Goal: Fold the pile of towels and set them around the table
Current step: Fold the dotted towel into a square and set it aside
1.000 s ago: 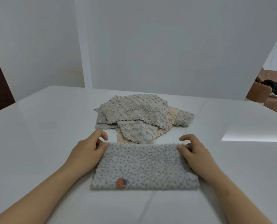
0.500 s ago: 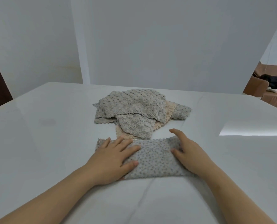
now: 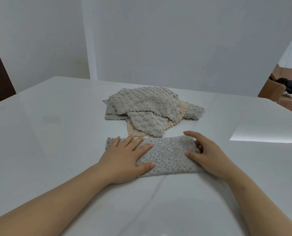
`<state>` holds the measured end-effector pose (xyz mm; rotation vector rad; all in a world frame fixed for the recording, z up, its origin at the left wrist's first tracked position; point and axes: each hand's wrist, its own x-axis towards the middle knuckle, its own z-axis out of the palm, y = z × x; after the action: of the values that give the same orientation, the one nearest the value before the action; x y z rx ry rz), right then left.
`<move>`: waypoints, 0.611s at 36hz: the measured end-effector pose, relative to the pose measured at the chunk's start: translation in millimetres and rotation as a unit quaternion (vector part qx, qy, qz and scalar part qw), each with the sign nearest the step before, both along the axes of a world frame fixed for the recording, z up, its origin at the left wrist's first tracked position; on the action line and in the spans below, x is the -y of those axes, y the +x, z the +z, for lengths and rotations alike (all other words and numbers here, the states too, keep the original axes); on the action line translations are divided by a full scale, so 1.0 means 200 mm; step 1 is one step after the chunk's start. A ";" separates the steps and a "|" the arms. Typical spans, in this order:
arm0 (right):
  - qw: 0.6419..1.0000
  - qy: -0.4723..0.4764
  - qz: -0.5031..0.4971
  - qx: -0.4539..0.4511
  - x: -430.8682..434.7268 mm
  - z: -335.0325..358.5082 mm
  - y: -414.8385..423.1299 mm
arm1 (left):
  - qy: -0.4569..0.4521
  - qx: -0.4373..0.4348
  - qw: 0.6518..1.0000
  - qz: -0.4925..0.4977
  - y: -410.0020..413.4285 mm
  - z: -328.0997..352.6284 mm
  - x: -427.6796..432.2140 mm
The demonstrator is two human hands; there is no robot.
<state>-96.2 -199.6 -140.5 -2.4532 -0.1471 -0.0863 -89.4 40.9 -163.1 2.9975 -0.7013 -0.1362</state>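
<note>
A grey dotted towel [image 3: 169, 155], folded into a narrow strip, lies on the white table [image 3: 48, 133] in front of me. My left hand [image 3: 124, 160] rests flat on its left half, fingers spread, palm down. My right hand [image 3: 206, 154] curls over the towel's right end, thumb on top and fingers around the far edge. Behind the strip sits a loose pile of towels [image 3: 145, 108], grey ones on top and a beige one [image 3: 181, 111] showing underneath. The pile's near edge almost touches the folded strip.
White walls stand behind the table's far edge. A bright patch of light [image 3: 264, 135] falls on the table at the right. A brown sofa with dark clothing [image 3: 290, 92] shows past the right edge.
The towel has been folded over once more into a narrower strip. My left hand went from pinching the far corner to lying flat on it; my right hand now curls over the right end.
</note>
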 end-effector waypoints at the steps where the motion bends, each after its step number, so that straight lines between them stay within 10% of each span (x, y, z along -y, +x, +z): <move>1: 1.000 0.006 -0.004 -0.004 0.00 0.01 0.01 | -0.002 0.000 1.000 0.005 0.00 0.00 0.00; 9: 0.988 0.139 -0.033 -0.062 -0.05 0.09 0.04 | -0.027 0.014 0.999 0.014 -0.01 0.01 0.00; 14: 0.958 0.277 -0.024 -0.066 -0.15 0.19 0.07 | -0.269 0.184 0.941 0.089 0.01 0.11 -0.08; 22: 0.923 0.366 0.061 -0.103 -0.48 0.27 0.09 | -0.536 -0.068 0.808 0.237 0.09 0.11 -0.28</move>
<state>-77.9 -102.9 -87.0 -1.6863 -0.1421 0.1484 -71.2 97.3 -140.3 1.9237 0.0588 0.0645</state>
